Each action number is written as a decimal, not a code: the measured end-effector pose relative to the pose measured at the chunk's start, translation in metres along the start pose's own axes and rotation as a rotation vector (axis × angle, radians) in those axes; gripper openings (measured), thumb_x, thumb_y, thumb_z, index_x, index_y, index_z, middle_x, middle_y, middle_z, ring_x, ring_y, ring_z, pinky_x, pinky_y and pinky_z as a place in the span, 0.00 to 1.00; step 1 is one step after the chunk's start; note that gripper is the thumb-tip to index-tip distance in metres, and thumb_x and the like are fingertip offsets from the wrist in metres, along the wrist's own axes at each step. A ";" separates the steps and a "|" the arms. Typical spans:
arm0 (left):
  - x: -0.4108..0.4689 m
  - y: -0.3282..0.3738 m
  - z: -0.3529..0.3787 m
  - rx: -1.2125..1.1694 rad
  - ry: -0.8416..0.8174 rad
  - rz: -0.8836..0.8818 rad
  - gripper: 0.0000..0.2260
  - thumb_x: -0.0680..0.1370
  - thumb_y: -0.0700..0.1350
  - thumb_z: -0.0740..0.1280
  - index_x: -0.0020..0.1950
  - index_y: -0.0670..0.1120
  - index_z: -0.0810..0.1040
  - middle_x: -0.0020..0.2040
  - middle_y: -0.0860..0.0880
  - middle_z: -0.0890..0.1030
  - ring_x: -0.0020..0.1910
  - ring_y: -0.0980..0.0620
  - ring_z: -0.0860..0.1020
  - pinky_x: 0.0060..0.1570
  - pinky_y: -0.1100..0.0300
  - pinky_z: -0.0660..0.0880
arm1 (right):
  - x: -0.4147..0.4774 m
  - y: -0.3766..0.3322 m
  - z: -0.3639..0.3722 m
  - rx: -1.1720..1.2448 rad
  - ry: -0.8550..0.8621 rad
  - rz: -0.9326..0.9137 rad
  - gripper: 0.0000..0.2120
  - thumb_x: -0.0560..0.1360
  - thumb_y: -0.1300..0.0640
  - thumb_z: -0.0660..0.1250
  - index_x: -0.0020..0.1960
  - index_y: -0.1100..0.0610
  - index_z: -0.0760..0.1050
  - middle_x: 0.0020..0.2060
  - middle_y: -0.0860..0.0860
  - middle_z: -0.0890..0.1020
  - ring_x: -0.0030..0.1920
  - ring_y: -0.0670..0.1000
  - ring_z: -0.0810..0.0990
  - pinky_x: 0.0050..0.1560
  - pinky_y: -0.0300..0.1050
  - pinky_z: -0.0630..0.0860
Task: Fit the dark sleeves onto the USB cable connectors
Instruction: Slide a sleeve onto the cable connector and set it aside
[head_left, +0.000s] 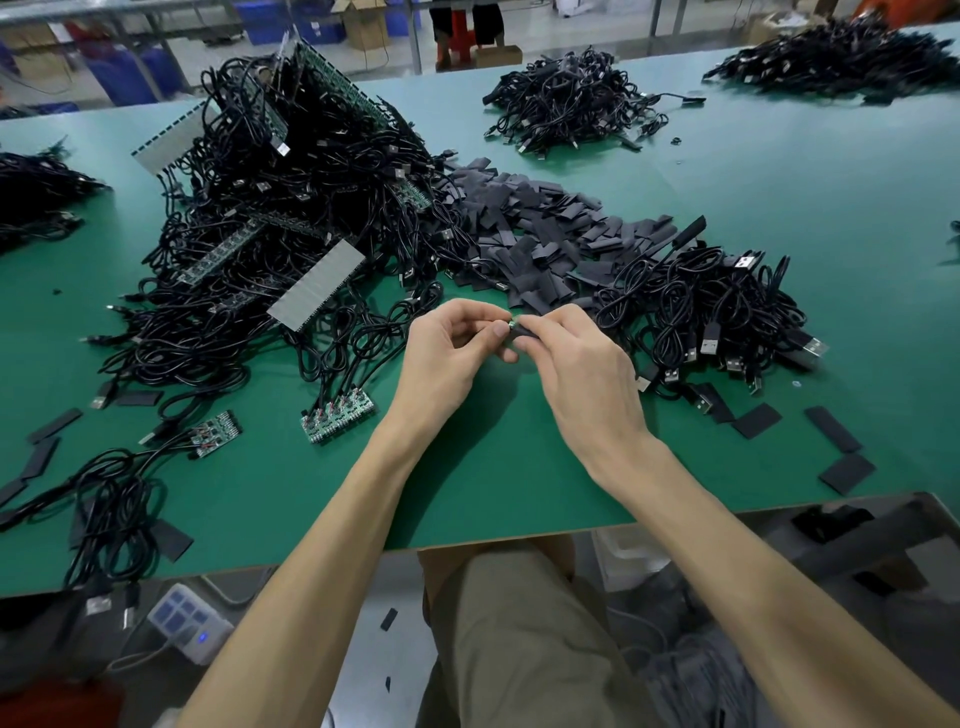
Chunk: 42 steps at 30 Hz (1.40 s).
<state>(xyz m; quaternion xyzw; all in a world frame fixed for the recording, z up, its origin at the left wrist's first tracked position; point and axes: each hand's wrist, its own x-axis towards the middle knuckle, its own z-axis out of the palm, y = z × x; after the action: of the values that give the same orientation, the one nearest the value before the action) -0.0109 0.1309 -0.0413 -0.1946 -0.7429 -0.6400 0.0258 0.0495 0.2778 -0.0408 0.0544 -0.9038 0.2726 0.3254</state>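
Above the green table (493, 493), midway along its front edge, the left hand (447, 358) pinches a cable connector (511, 325) \- mostly hidden \- while the right hand (576, 369) grips a dark sleeve (525, 333) touching its tip; the person should keep both aligned and push straight, so the sleeve slides on without buckling

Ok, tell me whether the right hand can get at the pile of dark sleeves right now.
Probably yes: the pile of dark sleeves lies just beyond the right hand, nothing between them, though its fingers pinch one sleeve.
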 end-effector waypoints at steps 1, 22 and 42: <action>0.000 0.000 0.000 0.000 -0.002 0.001 0.04 0.79 0.36 0.71 0.53 0.37 0.82 0.42 0.40 0.86 0.39 0.48 0.85 0.50 0.57 0.81 | 0.000 0.000 0.000 0.000 0.004 0.000 0.09 0.81 0.57 0.69 0.58 0.60 0.82 0.48 0.55 0.81 0.40 0.59 0.82 0.38 0.55 0.81; 0.000 0.000 0.002 0.026 0.022 0.036 0.04 0.79 0.33 0.70 0.50 0.40 0.84 0.42 0.41 0.86 0.40 0.49 0.84 0.48 0.60 0.80 | 0.001 -0.001 -0.001 0.052 0.001 0.014 0.10 0.81 0.59 0.69 0.61 0.60 0.82 0.49 0.56 0.80 0.42 0.58 0.82 0.42 0.55 0.81; 0.001 -0.001 -0.001 -0.029 0.090 -0.018 0.03 0.78 0.35 0.72 0.50 0.38 0.86 0.34 0.51 0.84 0.31 0.61 0.78 0.35 0.72 0.71 | 0.002 0.004 0.005 0.179 0.029 0.050 0.15 0.80 0.59 0.71 0.65 0.61 0.79 0.53 0.54 0.81 0.48 0.54 0.82 0.52 0.51 0.79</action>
<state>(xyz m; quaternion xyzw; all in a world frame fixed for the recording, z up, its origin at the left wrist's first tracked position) -0.0122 0.1299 -0.0421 -0.1590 -0.7334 -0.6590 0.0505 0.0437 0.2784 -0.0443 0.0567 -0.8721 0.3609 0.3255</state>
